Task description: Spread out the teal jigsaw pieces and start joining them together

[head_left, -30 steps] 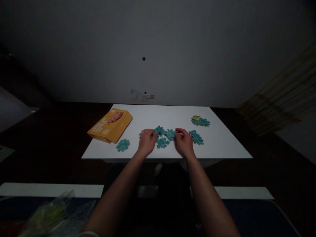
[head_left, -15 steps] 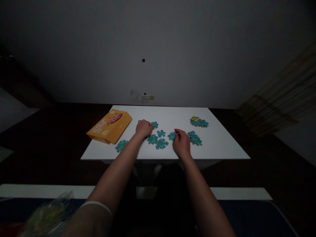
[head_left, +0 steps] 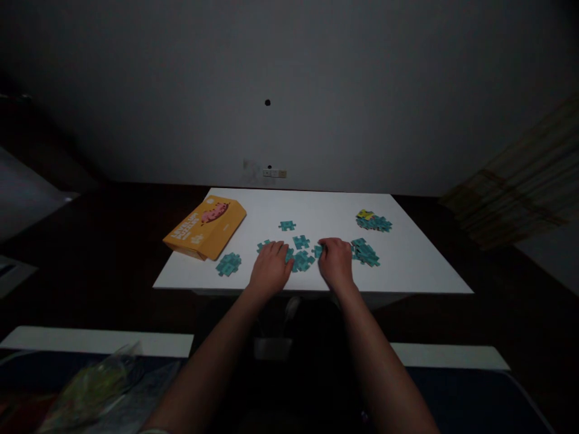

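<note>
Teal jigsaw pieces lie on the white table. My left hand (head_left: 271, 266) rests palm down with its fingers stretched over some of them, partly hiding a piece (head_left: 262, 246) at its left and another (head_left: 289, 254) under the thumb side. My right hand (head_left: 335, 263) is closed with finger and thumb pinching a teal puzzle piece (head_left: 318, 251) at the tabletop. Between the hands lie a loose piece (head_left: 301, 242) and a cluster of pieces (head_left: 303, 261). Farther back sits a single piece (head_left: 287, 225).
A yellow puzzle box (head_left: 205, 228) lies at the table's left, with a small teal pile (head_left: 228, 264) in front of it. Right of my right hand is another pile (head_left: 365, 252); behind it, a heap (head_left: 375, 223) with a yellow piece. A plastic bag (head_left: 97, 386) is at lower left.
My left hand has come back toward me from the far single piece, which now shows whole, and its fingers have spread over nearer pieces. My right hand stays at its piece. The view shifted slightly.
</note>
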A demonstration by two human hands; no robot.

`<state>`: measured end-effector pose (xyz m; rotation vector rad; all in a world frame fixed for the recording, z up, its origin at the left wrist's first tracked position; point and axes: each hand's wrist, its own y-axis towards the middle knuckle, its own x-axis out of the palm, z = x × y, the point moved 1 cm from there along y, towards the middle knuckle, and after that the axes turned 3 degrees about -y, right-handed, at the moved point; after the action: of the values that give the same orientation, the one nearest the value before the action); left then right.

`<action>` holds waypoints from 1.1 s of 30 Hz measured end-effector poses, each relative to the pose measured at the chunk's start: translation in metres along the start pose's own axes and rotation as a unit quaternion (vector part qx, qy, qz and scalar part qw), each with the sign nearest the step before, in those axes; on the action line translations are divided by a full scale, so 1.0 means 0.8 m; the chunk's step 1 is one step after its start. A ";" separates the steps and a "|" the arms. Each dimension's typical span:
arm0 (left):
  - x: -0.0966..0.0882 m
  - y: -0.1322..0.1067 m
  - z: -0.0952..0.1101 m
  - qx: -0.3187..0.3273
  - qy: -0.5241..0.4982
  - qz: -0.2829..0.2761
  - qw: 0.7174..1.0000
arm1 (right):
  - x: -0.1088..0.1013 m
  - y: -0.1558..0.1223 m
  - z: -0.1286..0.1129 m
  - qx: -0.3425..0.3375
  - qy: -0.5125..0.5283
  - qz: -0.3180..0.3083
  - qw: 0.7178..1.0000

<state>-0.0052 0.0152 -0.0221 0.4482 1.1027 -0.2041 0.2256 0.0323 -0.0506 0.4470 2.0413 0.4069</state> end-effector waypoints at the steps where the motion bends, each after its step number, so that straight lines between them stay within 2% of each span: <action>1: 0.002 -0.003 -0.001 0.000 -0.018 0.005 1.000 | -0.003 -0.001 -0.003 -0.009 -0.001 0.004 1.000; 4: 0.003 -0.002 -0.009 -0.006 -0.082 0.019 0.996 | -0.017 -0.006 -0.015 -0.075 0.032 -0.013 0.997; 7: 0.004 -0.002 -0.016 -0.017 -0.138 0.031 0.990 | -0.027 -0.016 -0.027 -0.148 0.046 -0.081 0.985; 9: 0.004 -0.004 -0.019 -0.017 -0.171 0.033 0.984 | -0.029 -0.023 -0.033 -0.159 0.034 -0.112 0.980; 12: 0.001 -0.011 -0.023 -0.022 -0.203 0.058 0.977 | -0.027 -0.031 -0.034 -0.146 0.060 -0.123 0.980; 16: -0.015 -0.014 -0.036 -0.047 -0.203 0.136 0.969 | -0.024 -0.027 -0.023 -0.087 0.195 -0.115 0.970; 18: -0.025 -0.005 -0.043 -0.039 -0.180 0.139 0.973 | -0.023 -0.011 -0.010 -0.038 0.247 -0.099 0.963; 20: -0.034 0.014 -0.051 -0.023 -0.138 0.110 0.984 | -0.022 0.016 0.006 0.016 0.259 -0.068 0.963; 23: -0.042 0.053 -0.063 -0.030 -0.066 0.055 0.996 | -0.017 0.067 0.030 0.081 0.211 -0.026 0.974; 25: -0.043 0.076 -0.071 -0.051 -0.032 0.007 0.998 | -0.012 0.096 0.039 0.088 0.137 -0.043 0.986; 27: -0.042 0.089 -0.075 -0.065 -0.015 -0.038 0.997 | -0.008 0.113 0.040 0.066 0.055 -0.081 0.993; 29: -0.041 0.088 -0.071 -0.071 -0.002 -0.049 0.996 | -0.013 0.114 0.038 0.021 -0.011 -0.088 0.996; 31: -0.039 0.073 -0.056 -0.059 0.012 -0.029 0.998 | -0.028 0.102 0.038 -0.024 -0.052 -0.052 0.997; 33: -0.034 0.050 -0.031 -0.012 0.016 -0.013 1.000 | -0.050 0.080 0.040 -0.046 -0.066 -0.017 0.997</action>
<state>-0.0226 0.0602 0.0024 0.4177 1.1418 -0.2060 0.2812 0.0730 -0.0062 0.3740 1.8914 0.4373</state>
